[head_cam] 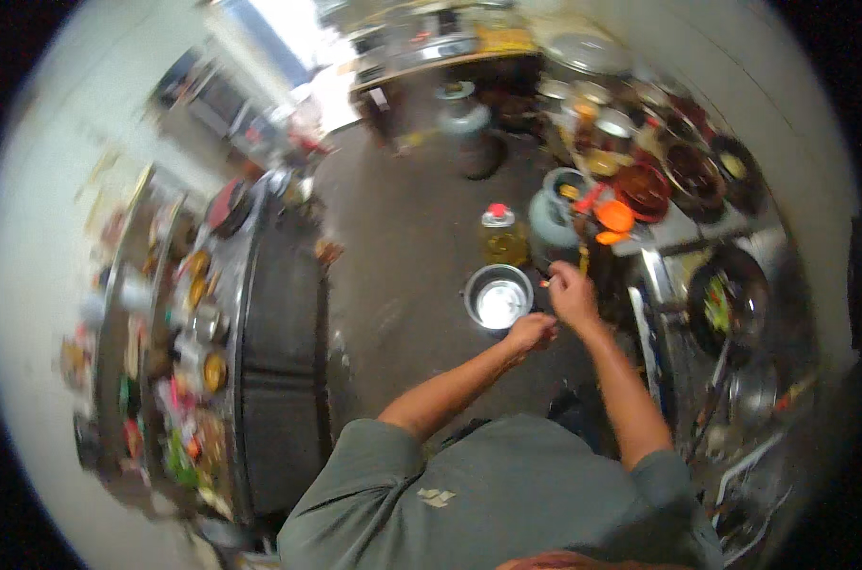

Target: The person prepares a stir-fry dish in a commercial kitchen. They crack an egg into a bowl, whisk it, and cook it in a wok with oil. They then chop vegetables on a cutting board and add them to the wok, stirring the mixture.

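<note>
A round metal pot (489,272) is in front of me, its shiny inside facing up. My left hand (533,332) is beside the pot's lower right side with its fingers curled; blur hides whether it grips the pot. Just right of the pot is my right hand (571,291), fingers bent. A small dark and reddish thing shows at its fingertips, too blurred to name or to tell whether it is held. Beyond the pot stands a jug of yellow oil (504,246) with a red cap. A grey-green gas cylinder (551,221) stands beside the jug.
On the right counter, a dark wok (741,335) holds some green food, with several bowls and orange lids (615,216) farther back. Along the left, a dark-fronted counter (285,306) carries jars and packets. Another gas cylinder (464,117) stands on the floor (395,214) at the back.
</note>
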A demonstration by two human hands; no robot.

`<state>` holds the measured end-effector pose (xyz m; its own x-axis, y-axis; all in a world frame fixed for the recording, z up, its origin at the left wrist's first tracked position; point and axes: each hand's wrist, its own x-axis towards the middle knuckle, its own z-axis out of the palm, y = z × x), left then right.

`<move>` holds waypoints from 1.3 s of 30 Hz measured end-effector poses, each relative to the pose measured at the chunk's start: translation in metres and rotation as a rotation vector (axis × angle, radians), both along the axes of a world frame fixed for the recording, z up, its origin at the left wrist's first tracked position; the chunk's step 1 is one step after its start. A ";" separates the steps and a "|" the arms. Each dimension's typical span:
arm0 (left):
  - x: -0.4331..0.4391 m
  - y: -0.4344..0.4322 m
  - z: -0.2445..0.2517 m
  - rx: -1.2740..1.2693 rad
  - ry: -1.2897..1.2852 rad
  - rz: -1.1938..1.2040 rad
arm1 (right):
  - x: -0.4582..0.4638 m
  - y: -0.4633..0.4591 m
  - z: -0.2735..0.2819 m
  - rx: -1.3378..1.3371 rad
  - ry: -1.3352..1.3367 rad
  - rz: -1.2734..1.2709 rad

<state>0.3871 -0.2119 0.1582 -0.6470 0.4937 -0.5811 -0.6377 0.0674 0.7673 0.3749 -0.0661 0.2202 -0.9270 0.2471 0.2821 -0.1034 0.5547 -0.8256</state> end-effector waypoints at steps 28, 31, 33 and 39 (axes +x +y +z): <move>0.383 -0.878 -0.052 0.198 -0.125 2.223 | 0.074 -1.082 -0.032 0.363 -0.031 1.916; 0.384 -0.912 -0.018 0.044 -0.102 2.253 | 0.112 -1.183 -0.015 0.577 0.094 1.961; 0.394 -0.947 -0.014 -0.127 -0.051 2.228 | 0.139 -1.244 -0.011 0.544 0.147 2.013; 0.405 -1.147 -0.045 -1.238 0.111 1.745 | 0.185 -1.400 -0.102 0.520 0.439 2.048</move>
<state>0.7919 -1.3587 0.1132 0.0525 -0.9986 0.0101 -0.5553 -0.0208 0.8314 0.5598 -1.4664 0.1187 0.4021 -0.8957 0.1899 -0.7809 -0.4438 -0.4397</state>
